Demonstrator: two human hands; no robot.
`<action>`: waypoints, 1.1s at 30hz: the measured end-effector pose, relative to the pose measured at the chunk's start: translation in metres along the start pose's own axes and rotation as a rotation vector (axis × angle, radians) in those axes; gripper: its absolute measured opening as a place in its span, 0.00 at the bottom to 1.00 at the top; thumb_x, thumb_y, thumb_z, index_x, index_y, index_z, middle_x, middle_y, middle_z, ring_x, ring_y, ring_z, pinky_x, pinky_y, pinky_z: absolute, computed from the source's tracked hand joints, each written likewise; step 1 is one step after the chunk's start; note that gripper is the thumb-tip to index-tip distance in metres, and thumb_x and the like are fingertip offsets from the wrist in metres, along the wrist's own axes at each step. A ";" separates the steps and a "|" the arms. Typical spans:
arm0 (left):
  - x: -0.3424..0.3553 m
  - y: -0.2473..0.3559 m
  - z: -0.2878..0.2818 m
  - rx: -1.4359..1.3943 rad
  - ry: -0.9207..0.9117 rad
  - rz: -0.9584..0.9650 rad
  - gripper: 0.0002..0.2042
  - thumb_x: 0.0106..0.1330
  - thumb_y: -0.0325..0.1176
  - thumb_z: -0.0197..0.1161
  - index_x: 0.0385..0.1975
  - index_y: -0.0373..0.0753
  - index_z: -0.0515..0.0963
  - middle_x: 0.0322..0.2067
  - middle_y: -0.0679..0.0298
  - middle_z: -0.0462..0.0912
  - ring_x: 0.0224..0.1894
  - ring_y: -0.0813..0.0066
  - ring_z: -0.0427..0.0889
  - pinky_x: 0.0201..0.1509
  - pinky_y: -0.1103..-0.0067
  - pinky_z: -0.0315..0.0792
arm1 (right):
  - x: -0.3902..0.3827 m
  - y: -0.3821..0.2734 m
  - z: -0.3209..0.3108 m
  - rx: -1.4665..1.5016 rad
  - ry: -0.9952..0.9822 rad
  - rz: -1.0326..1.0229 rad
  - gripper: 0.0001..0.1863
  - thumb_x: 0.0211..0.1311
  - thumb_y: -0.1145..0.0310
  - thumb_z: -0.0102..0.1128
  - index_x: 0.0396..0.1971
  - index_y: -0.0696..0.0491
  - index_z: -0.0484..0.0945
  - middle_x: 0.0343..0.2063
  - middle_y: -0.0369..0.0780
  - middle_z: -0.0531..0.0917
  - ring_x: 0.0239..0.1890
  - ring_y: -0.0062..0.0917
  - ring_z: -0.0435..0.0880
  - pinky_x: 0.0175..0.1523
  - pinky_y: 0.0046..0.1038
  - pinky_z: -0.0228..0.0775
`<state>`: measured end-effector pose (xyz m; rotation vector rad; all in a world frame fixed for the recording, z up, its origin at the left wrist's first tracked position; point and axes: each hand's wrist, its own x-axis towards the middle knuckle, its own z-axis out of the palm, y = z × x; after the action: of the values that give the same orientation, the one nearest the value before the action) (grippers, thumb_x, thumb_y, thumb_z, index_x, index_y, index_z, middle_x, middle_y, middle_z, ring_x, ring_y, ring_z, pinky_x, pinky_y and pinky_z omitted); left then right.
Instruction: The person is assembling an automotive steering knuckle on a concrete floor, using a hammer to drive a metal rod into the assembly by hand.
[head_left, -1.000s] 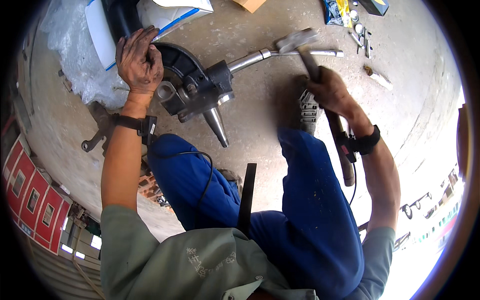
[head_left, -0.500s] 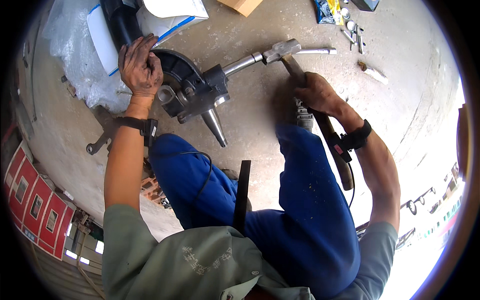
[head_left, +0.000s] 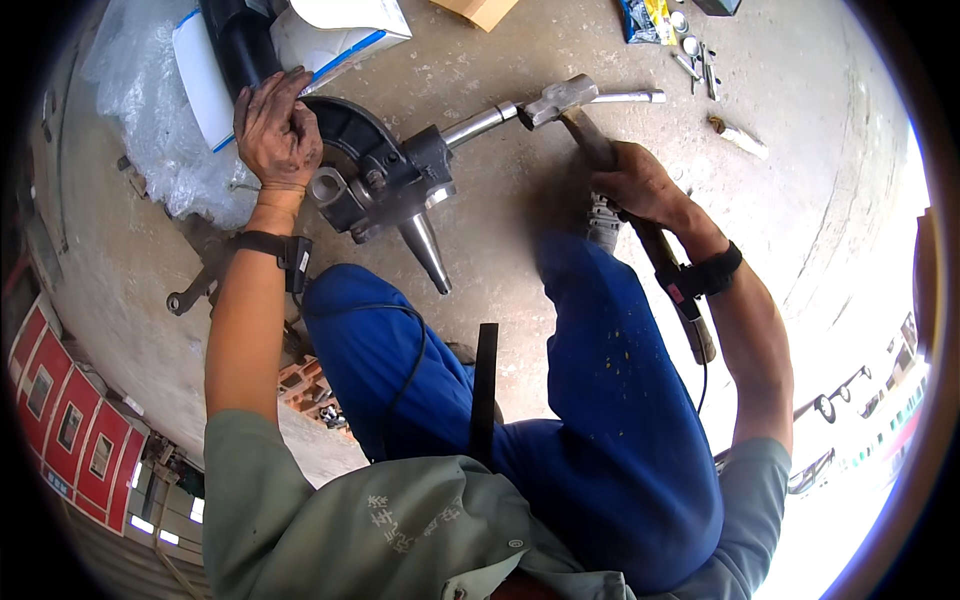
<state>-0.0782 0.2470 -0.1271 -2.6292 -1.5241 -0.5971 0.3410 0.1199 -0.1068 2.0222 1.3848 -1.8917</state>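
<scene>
While a hammer (head_left: pixel 559 101) partly hides the bar (head_left: pixel 480 126), crumpled plastic (head_left: pixel 150 125) lies well apart.

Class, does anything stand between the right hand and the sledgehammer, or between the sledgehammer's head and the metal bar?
Nothing visible does. The right hand is closed around the sledgehammer's handle; its head overlaps the metal bar in this view, but contact can't be judged.
</scene>
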 end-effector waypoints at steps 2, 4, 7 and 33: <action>0.003 0.004 0.007 -0.026 0.034 0.001 0.15 0.62 0.30 0.52 0.43 0.46 0.84 0.46 0.69 0.86 0.55 0.67 0.80 0.69 0.64 0.60 | 0.003 0.028 -0.009 -0.011 0.166 -0.018 0.15 0.55 0.64 0.63 0.31 0.63 0.77 0.22 0.45 0.81 0.27 0.29 0.82 0.35 0.31 0.75; 0.003 0.005 0.005 -0.011 0.034 0.002 0.15 0.61 0.30 0.51 0.43 0.46 0.84 0.46 0.69 0.86 0.55 0.67 0.80 0.69 0.64 0.60 | 0.003 0.030 -0.028 0.028 0.272 0.055 0.15 0.56 0.64 0.61 0.27 0.63 0.76 0.17 0.40 0.79 0.18 0.23 0.79 0.24 0.28 0.72; 0.004 0.005 0.002 -0.013 0.028 0.011 0.15 0.61 0.29 0.52 0.42 0.46 0.84 0.46 0.69 0.85 0.56 0.67 0.79 0.70 0.64 0.59 | 0.007 0.029 -0.046 0.224 0.367 0.167 0.15 0.57 0.64 0.61 0.25 0.64 0.75 0.17 0.40 0.79 0.16 0.23 0.78 0.23 0.28 0.72; 0.002 0.002 0.005 -0.014 0.093 0.028 0.14 0.57 0.27 0.55 0.40 0.48 0.84 0.44 0.69 0.86 0.53 0.70 0.81 0.68 0.68 0.61 | 0.007 0.021 -0.033 0.046 0.267 0.115 0.12 0.57 0.66 0.60 0.24 0.62 0.76 0.16 0.39 0.78 0.15 0.21 0.78 0.21 0.26 0.70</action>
<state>-0.0740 0.2487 -0.1311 -2.5885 -1.4601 -0.7192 0.3783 0.1307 -0.1149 2.3926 1.2513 -1.6715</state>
